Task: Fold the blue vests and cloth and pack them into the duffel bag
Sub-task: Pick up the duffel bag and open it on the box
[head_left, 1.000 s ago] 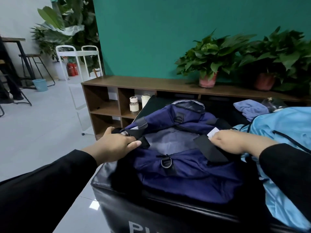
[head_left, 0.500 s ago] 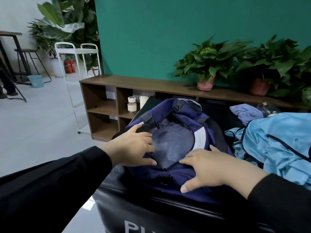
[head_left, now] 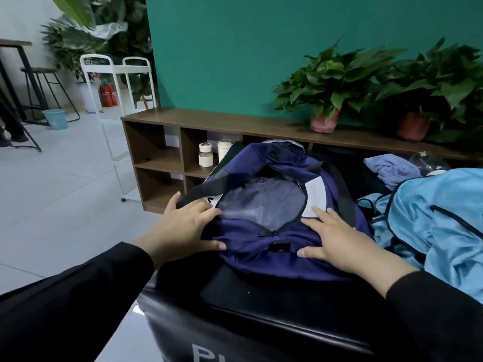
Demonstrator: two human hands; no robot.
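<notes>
The navy duffel bag (head_left: 264, 253) lies on a black padded bench (head_left: 261, 325), its zip mouth spread wide so the grey lining shows. My left hand (head_left: 183, 228) grips the bag's left rim and black strap, thumb underneath. My right hand (head_left: 337, 239) lies flat on the right side of the opening with fingers straight, pressing the fabric down. Light blue vests (head_left: 439, 228) are heaped unfolded on the bench to the right. A folded lavender-blue cloth (head_left: 392, 169) sits behind them.
A low wooden shelf unit (head_left: 162, 152) with two jars (head_left: 206, 158) stands behind the bench, potted plants (head_left: 329, 82) on top against a green wall. A white wire cart (head_left: 115, 100) and stools stand on the tiled floor at left.
The bag's mouth has been pulled wider. My left hand has slid to the left rim and strap, and my right hand has moved to the right of the opening.
</notes>
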